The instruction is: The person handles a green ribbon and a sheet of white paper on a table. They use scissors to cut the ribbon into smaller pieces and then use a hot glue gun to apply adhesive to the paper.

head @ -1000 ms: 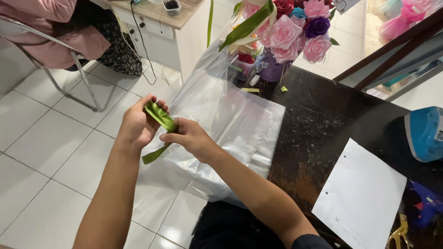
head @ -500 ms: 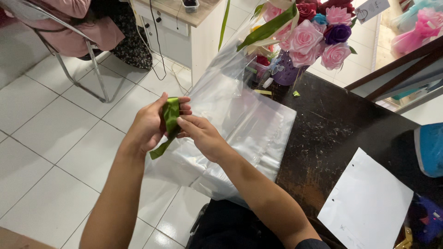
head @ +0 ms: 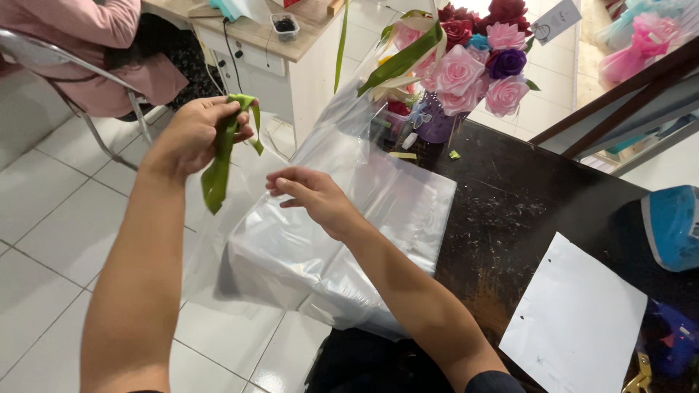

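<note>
We're seeing the left hand raised over the white tiled floor, fingers closed round a green ribbon strip. The strip is bunching at the top between thumb and fingers, and its lower end is hanging free below the hand, slightly twisted.

The right hand is hovering just right of the strip, not touching it. Its fingers are loosely curled and partly spread, holding nothing that we can make out. It's sitting above a stack of clear plastic sheets that is drooping off the edge of the dark table toward the floor.

At the far end of the table we're noting a bouquet of pink, red and purple fabric roses with long green leaves sticking out, standing just past the top of the plastic. A white sheet of paper is lying flat on the table near the right forearm. A blue object is resting at the right edge; we can't tell what it is.

Behind the left hand, a person in pink clothing is sitting on a metal-framed chair beside a white cabinet with a wooden top.
</note>
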